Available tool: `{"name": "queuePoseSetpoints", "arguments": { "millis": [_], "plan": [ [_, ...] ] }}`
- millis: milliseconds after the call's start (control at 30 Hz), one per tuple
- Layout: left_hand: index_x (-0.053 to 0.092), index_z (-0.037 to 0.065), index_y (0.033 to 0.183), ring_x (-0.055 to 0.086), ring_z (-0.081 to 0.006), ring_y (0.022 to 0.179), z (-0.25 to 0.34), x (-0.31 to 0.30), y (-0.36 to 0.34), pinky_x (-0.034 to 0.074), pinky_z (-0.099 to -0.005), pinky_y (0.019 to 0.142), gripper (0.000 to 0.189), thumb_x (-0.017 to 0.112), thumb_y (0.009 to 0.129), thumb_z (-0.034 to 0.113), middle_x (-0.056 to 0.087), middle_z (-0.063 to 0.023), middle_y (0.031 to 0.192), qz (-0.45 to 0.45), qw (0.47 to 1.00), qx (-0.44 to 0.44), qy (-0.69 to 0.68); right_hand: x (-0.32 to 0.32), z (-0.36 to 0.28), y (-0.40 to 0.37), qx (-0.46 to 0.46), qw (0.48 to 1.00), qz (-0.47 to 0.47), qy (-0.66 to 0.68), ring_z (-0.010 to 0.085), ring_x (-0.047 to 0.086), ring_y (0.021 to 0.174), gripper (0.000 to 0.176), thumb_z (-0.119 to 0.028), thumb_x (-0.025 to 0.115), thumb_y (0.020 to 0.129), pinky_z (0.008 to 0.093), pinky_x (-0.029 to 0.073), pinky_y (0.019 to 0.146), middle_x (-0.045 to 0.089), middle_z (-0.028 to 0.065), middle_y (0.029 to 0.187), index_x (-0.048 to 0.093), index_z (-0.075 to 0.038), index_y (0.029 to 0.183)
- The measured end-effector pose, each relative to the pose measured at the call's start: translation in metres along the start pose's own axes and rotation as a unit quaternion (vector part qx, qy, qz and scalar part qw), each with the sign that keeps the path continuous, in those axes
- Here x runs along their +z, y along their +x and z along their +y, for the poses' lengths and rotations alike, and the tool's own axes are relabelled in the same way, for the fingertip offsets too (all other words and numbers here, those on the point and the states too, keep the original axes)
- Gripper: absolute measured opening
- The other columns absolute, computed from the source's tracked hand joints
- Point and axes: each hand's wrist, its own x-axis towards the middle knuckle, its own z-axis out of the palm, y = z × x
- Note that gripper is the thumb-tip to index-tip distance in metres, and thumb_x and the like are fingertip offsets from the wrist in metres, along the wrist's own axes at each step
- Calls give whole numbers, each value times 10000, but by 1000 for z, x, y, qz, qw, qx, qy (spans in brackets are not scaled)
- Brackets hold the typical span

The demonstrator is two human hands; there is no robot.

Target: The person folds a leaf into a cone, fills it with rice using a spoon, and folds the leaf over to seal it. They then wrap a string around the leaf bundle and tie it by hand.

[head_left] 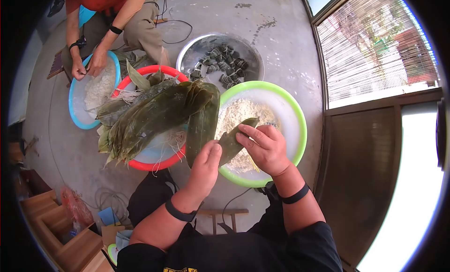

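Leaf above the green-rimmed basin — long axis slanting from the left hand up to the right hand. The left fingers pinch its lower end — the right fingers, its upper part near the tip.

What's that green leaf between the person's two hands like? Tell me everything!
The dark green leaf looks thin, with a pointed far tip and a slightly bent, uneven edge. The left hand pinches its near end and the right hand holds it nearer the tip. It slants above a round basin with a lime-green rim and pale grains inside. I can't tell whether it touches the long leaf beside it.
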Motion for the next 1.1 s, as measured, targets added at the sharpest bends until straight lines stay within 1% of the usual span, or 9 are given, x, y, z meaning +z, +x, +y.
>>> {"name": "queuePoseSetpoints", "arguments": {
  "millis": [167,333,433,633,733,867,933,1033,1100],
  "plan": [
    [547,10,1258,637,-118,971,-7,0,4,518,-275,874,347,373,1114,273,665,-64,1081,36,998,-13,-42,6,-1,5,11,1000,12,-5,186,607,806,317,-47,744,652,306,540,693,712,11,1108,752,-114,962],
    [550,19,1252,637,-124,972,-4,-2,6,515,-279,875,350,370,1115,286,664,-67,1093,20,999,-19,-39,8,4,6,1,1000,5,-8,190,616,809,327,-36,739,647,310,537,687,719,15,1049,740,-104,966],
    [554,24,1244,635,-121,964,-1,-1,5,506,-276,853,355,369,1115,298,668,-66,1085,13,998,-24,-50,12,3,6,21,1000,0,3,188,641,861,296,-96,690,701,329,547,711,702,1,1048,720,-115,996],
    [557,28,1242,635,-120,962,5,0,2,491,-271,838,364,367,1115,311,673,-67,1090,26,996,-39,-70,18,-2,9,65,997,11,50,206,641,811,360,-41,747,653,343,544,678,709,7,998,695,-88,1005],
    [555,27,1248,637,-124,983,5,1,2,494,-272,854,370,362,1116,314,670,-68,1107,28,997,-35,-70,14,-3,9,76,995,-1,58,241,648,802,333,29,702,648,352,545,710,718,51,963,697,-55,970],
    [547,22,1264,641,-131,1002,1,1,3,503,-281,874,376,364,1115,315,664,-71,1119,14,997,-27,-70,16,-6,4,127,986,-37,103,256,635,769,318,48,680,676,373,535,691,696,73,879,706,-56,975],
    [542,24,1276,640,-131,1002,1,2,3,505,-286,881,374,370,1114,314,659,-71,1131,33,996,-24,-77,20,-11,2,167,977,-42,129,272,626,754,305,57,667,698,384,528,684,677,87,832,710,-52,979],
    [538,30,1290,634,-127,1013,3,4,4,504,-290,891,368,382,1112,312,651,-66,1150,51,994,-13,-96,24,-14,-1,238,945,-48,219,292,632,763,213,-7,714,786,397,524,684,671,121,843,711,-61,991],
    [534,33,1299,628,-124,1025,4,4,3,503,-290,898,365,387,1111,310,646,-61,1162,55,993,-11,-105,25,-15,-2,275,924,-67,257,304,631,763,202,-16,709,818,400,519,687,666,131,842,717,-51,1017]
  ]
}}
